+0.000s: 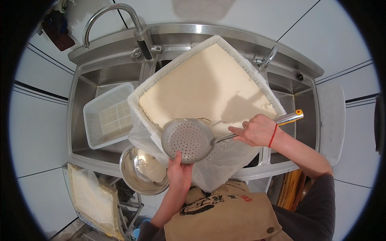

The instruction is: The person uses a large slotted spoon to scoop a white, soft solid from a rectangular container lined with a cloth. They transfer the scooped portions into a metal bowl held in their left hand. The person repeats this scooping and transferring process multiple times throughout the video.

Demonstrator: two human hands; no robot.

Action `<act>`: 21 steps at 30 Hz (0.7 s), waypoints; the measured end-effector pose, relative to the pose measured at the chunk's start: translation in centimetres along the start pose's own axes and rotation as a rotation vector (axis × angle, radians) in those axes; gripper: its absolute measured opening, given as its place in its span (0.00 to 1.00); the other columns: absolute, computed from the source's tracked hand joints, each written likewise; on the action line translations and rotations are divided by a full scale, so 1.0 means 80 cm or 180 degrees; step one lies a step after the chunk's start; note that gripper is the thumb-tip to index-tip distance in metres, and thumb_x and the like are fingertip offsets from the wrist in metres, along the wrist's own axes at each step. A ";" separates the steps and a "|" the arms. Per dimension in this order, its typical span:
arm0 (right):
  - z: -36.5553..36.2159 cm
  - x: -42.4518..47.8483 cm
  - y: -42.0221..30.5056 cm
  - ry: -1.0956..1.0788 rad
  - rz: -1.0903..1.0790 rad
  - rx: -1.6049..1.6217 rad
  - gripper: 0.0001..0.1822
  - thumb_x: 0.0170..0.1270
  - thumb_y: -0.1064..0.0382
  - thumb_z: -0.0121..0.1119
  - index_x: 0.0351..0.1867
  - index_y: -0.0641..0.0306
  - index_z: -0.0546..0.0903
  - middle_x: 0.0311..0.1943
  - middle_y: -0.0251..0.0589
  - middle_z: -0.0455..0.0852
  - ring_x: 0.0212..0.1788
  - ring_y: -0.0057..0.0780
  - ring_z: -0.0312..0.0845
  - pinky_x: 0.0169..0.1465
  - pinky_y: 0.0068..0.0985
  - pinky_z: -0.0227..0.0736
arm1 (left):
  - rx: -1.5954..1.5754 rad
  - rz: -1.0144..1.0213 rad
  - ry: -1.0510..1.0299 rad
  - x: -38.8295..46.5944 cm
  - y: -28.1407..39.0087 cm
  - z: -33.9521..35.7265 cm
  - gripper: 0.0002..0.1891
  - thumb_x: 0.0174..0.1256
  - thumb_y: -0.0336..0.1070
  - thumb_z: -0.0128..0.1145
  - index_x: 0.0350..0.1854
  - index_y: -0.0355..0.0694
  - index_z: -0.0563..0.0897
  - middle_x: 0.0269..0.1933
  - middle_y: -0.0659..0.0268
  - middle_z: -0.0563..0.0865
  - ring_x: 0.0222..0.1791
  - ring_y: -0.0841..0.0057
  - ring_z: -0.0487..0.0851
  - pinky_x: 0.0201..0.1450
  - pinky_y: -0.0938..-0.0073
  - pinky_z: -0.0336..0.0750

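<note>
My right hand (pixel 256 131) grips the metal handle of a perforated skimmer (pixel 188 138), index finger extended along the shaft. The handle ends in an orange-tipped grip (pixel 291 117). My left hand (pixel 180 173) holds the near rim of the skimmer's round head, thumb on top. The head is over the near corner of a large white plastic tub (pixel 173 64), lined with a thin translucent sheet (pixel 217 170). A smooth cream-coloured mass, like soft bean curd (pixel 187 81), fills the tub. Its surface is broken near the right corner and by the skimmer.
Left of my left hand is a steel bowl (pixel 128 168) with cream-coloured pieces in it. A white slotted basket (pixel 107 138) rests in the left sink basin (pixel 86 81). Taps (pixel 113 7) rise behind. A filled, cloth-covered tray (pixel 93 198) stands at lower left.
</note>
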State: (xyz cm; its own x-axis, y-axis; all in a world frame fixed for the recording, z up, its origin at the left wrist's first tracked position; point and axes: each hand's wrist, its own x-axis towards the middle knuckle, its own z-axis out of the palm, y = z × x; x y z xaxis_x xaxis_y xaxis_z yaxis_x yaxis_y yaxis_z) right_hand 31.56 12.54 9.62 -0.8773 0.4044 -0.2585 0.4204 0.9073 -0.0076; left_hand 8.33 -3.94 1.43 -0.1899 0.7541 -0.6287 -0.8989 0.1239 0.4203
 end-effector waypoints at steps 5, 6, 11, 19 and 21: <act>-0.002 0.006 0.003 -0.0006 0.0017 -0.0121 0.19 0.67 0.45 0.54 0.50 0.52 0.82 0.15 0.37 0.80 0.20 0.37 0.81 0.26 0.31 0.73 | 0.0003 0.0068 0.0008 0.002 0.000 0.005 0.25 0.76 0.32 0.43 0.72 0.40 0.56 0.70 0.58 0.65 0.69 0.63 0.66 0.70 0.54 0.63; -0.003 0.007 0.004 -0.0008 0.0003 -0.0124 0.19 0.67 0.45 0.54 0.50 0.52 0.82 0.15 0.37 0.80 0.20 0.37 0.81 0.26 0.31 0.73 | -0.0009 0.0077 0.0007 0.002 -0.001 0.005 0.25 0.76 0.32 0.43 0.72 0.40 0.56 0.70 0.58 0.65 0.69 0.63 0.66 0.71 0.54 0.63; -0.009 0.014 0.009 -0.0071 -0.0018 -0.0114 0.19 0.67 0.46 0.54 0.50 0.53 0.82 0.15 0.38 0.80 0.21 0.37 0.81 0.27 0.32 0.73 | -0.0103 0.0106 0.0020 0.008 -0.001 0.005 0.25 0.76 0.32 0.43 0.72 0.40 0.56 0.70 0.58 0.65 0.69 0.63 0.66 0.70 0.55 0.64; -0.015 0.024 0.014 -0.0022 -0.0050 -0.0139 0.18 0.68 0.46 0.53 0.47 0.54 0.81 0.15 0.39 0.80 0.21 0.38 0.82 0.27 0.33 0.74 | -0.0190 0.0173 0.0049 0.018 -0.002 0.006 0.25 0.76 0.33 0.42 0.72 0.40 0.56 0.69 0.58 0.66 0.68 0.63 0.67 0.70 0.56 0.64; -0.015 0.025 0.014 0.0000 -0.0048 -0.0154 0.17 0.67 0.46 0.53 0.45 0.55 0.80 0.15 0.39 0.80 0.21 0.39 0.81 0.26 0.33 0.73 | -0.0167 0.0179 0.0100 0.020 -0.002 0.006 0.25 0.76 0.33 0.42 0.72 0.40 0.56 0.70 0.58 0.66 0.68 0.63 0.66 0.70 0.56 0.63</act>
State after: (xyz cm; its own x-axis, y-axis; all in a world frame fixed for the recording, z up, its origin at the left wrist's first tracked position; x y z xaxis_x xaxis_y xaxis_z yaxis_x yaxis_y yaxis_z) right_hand 29.98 14.54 10.28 -0.8834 0.3906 -0.2588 0.3955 0.9178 0.0352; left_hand 8.39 -2.47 0.69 -0.2524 0.7382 -0.6256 -0.9058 0.0472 0.4211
